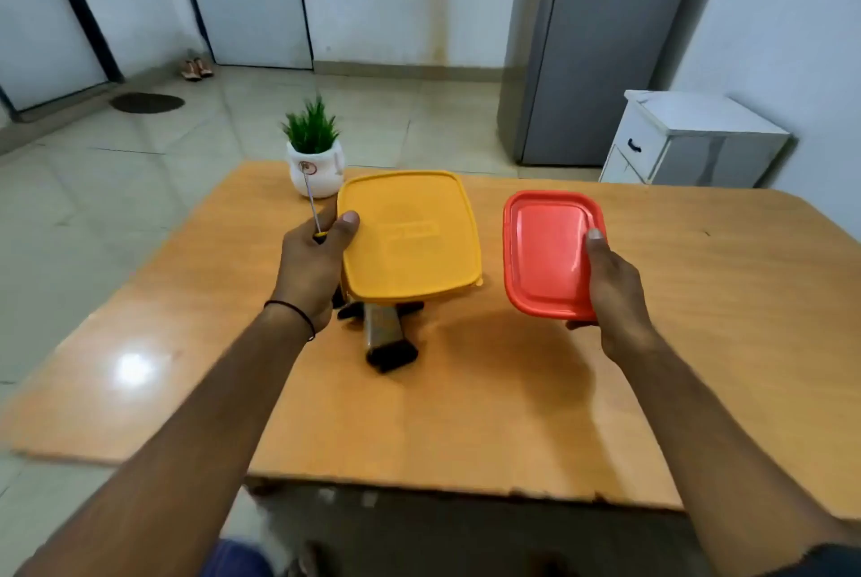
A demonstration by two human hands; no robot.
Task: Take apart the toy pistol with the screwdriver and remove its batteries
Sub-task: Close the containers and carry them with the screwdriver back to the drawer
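A wooden table [699, 296] is being viewed from above, with a grey refrigerator [605, 40] and a white cabinet [689, 143] standing on the tiled floor beyond its far right edge.

A yellow plastic container [410, 236] is being held above the middle of the table by the left hand [310, 278]. The thumb is being pressed on the lid near its left edge, and the fingers are being kept curled underneath. A red plastic container [545, 250], the smaller of the two, is being held to the right of the yellow one and apart from it by the right hand [615, 292]. The thumb is being laid on top along its right side, while the fingertips are being curled under its near edge. A shadow is being cast on the table beneath it.

The toy pistol [386, 334] is being left lying on the table, partly hidden under the near edge of the yellow container, with its dark grip pointing toward the person; its detail is blurred.

A small potted plant [314, 157] is standing at the far edge of the table, just beyond the left hand.

The screwdriver [313, 208] is also being gripped in the left hand, with its thin shaft pointing up and away toward the plant pot.
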